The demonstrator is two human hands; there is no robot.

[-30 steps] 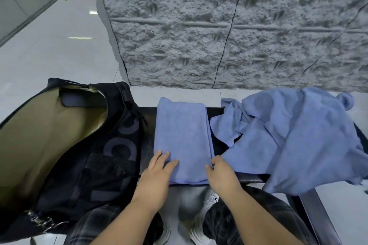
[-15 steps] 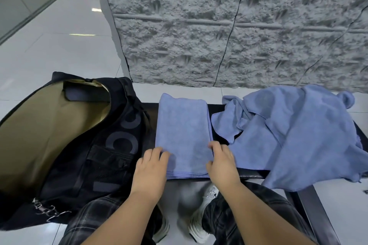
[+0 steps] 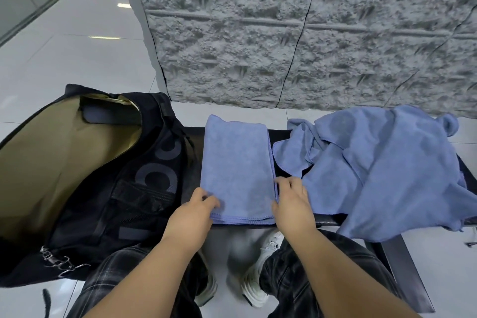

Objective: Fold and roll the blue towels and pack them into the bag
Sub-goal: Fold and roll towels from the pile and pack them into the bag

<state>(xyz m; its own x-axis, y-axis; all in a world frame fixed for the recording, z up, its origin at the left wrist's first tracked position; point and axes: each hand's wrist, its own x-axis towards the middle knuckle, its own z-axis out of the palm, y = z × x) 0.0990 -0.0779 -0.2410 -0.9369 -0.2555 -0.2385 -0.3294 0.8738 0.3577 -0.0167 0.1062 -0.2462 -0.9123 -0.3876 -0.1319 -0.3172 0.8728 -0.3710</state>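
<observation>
Both hands now curled onto the near corners of the folded towel, instead of lying flat on its near end like a second ago. Left hand at the corner nearest the bag, fingers bent over the hem, a light grip on the cloth. Right hand at the opposite corner, fingertips tucked along the side edge, same sort of pinch. Towel itself unmoved, flat on the bench just right of the open bag, a long narrow strip. Looks like folding done and rolling about to start from the near hem. Loose heap of blue towels farther right of the bag, not yet folded, so plenty left to do.
</observation>
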